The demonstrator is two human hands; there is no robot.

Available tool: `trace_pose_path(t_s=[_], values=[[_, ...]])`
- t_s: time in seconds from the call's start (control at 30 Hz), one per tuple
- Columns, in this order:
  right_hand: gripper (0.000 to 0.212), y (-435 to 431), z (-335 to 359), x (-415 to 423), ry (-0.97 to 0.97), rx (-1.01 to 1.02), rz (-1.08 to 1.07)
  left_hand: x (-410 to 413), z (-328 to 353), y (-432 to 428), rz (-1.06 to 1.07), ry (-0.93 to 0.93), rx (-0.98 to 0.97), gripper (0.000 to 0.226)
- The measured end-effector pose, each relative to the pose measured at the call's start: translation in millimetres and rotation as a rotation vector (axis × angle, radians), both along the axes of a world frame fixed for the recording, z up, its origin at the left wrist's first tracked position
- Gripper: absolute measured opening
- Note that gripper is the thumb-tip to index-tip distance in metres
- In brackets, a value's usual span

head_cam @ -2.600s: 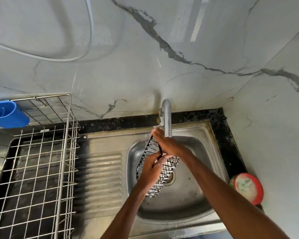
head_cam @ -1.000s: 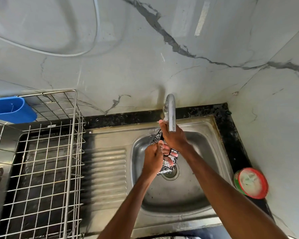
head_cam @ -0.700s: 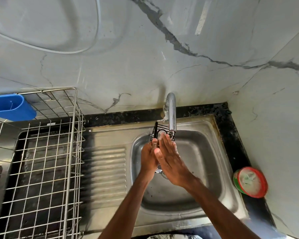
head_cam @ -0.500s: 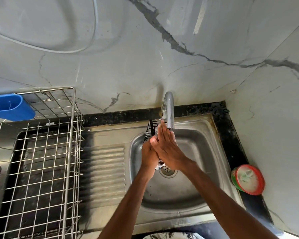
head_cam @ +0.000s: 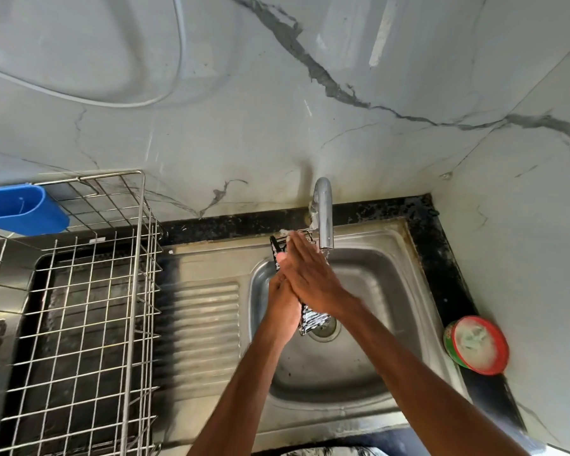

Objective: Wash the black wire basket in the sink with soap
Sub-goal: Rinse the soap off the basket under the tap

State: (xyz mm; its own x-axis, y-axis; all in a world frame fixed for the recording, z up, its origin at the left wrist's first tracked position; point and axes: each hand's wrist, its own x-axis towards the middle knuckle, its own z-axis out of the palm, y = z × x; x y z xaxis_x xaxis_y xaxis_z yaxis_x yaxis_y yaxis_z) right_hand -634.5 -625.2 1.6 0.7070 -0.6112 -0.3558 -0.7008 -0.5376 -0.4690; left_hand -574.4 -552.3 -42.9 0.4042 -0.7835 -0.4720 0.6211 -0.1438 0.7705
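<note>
Centre frame under the tap point(head_cam: 323, 218), left hand point(head_cam: 282, 304) grips the black wire basket point(head_cam: 313, 319) over the sink point(head_cam: 392, 324), right hand point(head_cam: 310, 278) pressed flat on it; I worry soapy wire slips that single grip.

Grey-veined marble walls point(head_cam: 277, 126); black speckled counter point(head_cam: 441, 274); steel dish rack point(head_cam: 140, 258).

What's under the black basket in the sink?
The round drain peeks out beneath the black wire basket, in the steel sink. The left hand and right hand cover most of the basket; part of the drain is hidden.
</note>
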Motion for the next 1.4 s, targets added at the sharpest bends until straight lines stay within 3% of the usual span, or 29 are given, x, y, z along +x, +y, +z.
trace_pose_path(t_s=[0.13, 0.27, 0.4, 0.6, 0.73, 0.8, 0.83, 0.9, 1.0, 1.23, 1.4], values=[[0.083, 36, -14, -36, -0.072, -0.068, -0.015, -1, 1, 2, -0.007, 0.062, -0.021, 0.036], [0.092, 52, -6, -52, -0.053, -0.121, -0.059, -11, 3, -3, 0.062, 0.055, 0.066, 0.032], [0.092, 46, -1, -60, -0.1, -0.026, -0.045, -11, 8, -10, 0.082, 0.101, 0.117, 0.028], [0.054, -18, -23, -40, -0.118, 0.024, 0.114, -4, 17, -17, 0.061, 0.046, 0.19, 0.032], [0.076, -57, -45, -14, -0.193, 0.134, 0.113, -7, 25, -13, 0.015, 0.1, 0.188, 0.032], [0.069, -65, -37, -4, -0.215, 0.218, -0.014, -6, 31, -10, 0.002, 0.142, 0.176, 0.036], [0.067, -69, -37, -2, -0.208, 0.183, -0.001, -5, 30, -9, 0.005, 0.155, 0.167, 0.038], [0.059, -72, -36, 2, -0.225, 0.352, -0.063, -3, 30, -7, 0.016, 0.172, 0.155, 0.042], [0.054, -67, -40, -9, -0.299, 0.404, -0.074, -4, 33, -8, 0.048, 0.166, 0.163, 0.038], [0.061, 0, -25, -73, -0.303, 0.072, 0.039, 6, 28, -18, 0.128, 0.146, 0.213, 0.039], [0.061, 36, -22, -114, -0.326, 0.087, 0.063, 4, 26, -25, 0.174, 0.248, 0.153, 0.032]])
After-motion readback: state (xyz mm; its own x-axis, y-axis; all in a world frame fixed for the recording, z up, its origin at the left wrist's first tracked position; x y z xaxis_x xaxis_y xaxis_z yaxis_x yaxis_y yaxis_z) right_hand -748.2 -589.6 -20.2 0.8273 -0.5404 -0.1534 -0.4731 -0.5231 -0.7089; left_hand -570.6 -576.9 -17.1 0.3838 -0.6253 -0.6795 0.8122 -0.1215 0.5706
